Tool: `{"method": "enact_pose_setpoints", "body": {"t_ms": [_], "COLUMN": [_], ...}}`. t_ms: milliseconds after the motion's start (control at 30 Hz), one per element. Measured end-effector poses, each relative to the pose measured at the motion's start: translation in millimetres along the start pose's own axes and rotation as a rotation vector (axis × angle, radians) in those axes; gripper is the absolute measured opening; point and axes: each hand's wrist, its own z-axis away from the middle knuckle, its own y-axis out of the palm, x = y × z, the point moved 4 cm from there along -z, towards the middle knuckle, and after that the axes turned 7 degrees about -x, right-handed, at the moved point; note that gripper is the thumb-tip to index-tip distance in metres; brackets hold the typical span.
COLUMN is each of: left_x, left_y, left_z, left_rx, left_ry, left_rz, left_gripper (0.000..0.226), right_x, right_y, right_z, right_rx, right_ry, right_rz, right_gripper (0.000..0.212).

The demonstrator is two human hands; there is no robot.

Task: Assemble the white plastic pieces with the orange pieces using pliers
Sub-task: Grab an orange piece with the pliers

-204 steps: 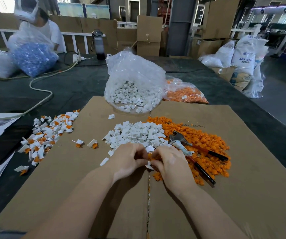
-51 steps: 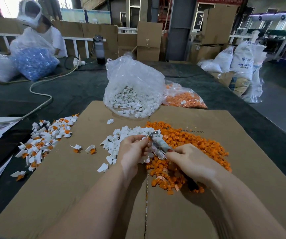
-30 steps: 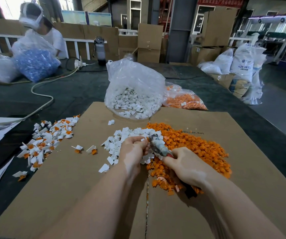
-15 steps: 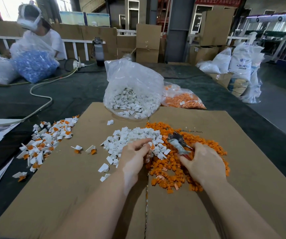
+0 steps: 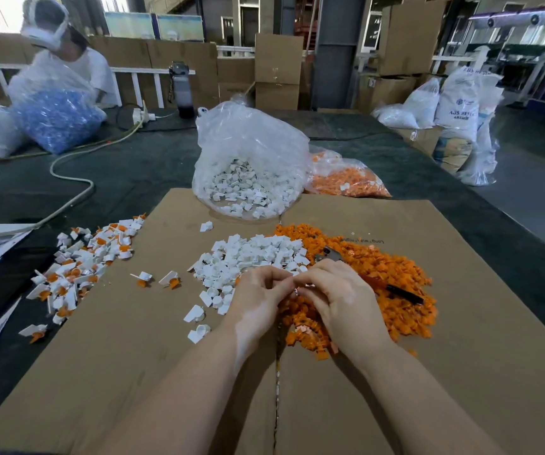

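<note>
- My left hand [image 5: 259, 295] sits at the centre of my view, back of the hand up, fingers curled inward with the tips turned toward the other hand.
- My right hand [image 5: 336, 290] is just beside it, also knuckles up, fingers bent and reaching left.
- The fingertips of both hands meet, pinching something small between them; I cannot tell what it is.
- Both forearms are bare and run up from the bottom edge of my view, converging toward the hands, wrists roughly straight.
</note>
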Motion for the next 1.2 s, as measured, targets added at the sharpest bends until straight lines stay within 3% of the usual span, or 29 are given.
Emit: {"method": "enact_pose_setpoints", "body": {"t_ms": [167, 433, 600, 833, 900, 933, 1067, 1200], "left_x": [1, 2, 17, 13, 4, 2, -7, -5], "left_y": [-14, -121, -145, -136, -132, -130, -119, -116], "left_z": [0, -22, -25, -18, -16, -17, -10, -6], "left_rx": [-0.064, -0.615, -0.643, -0.619, -0.528, -0.401, 0.288, 0.461], "left_ry": [0.002, 0.074, 0.076, 0.194, 0.218, 0.184, 0.013, -0.063], "left_rz": [-0.069, -0.540, -0.799, -0.927, -0.785, -0.716, -0.757, -0.928], "left_gripper": [0.013, 0.010, 0.022, 0.021, 0.008, 0.010, 0.019, 0.019], "right_x": [5, -5, -5, -1, 1, 1, 0, -2], "right_y": [2, 1, 7, 15, 16, 16, 17, 21], "right_z": [0, 13, 15, 15, 14, 14, 10, 8], "right_rx": [0.004, -0.065, -0.038, 0.062, 0.129, 0.174, 0.373, 0.533], "right_ry": [-0.009, 0.133, 0.150, 0.134, 0.120, 0.118, 0.074, 0.062], "right_rz": [0.021, 0.021, 0.027, 0.026, 0.010, -0.003, -0.038, 0.029], "right_gripper": [0.011, 0.013, 0.012, 0.015, 0.014, 0.013, 0.018, 0.024]}}
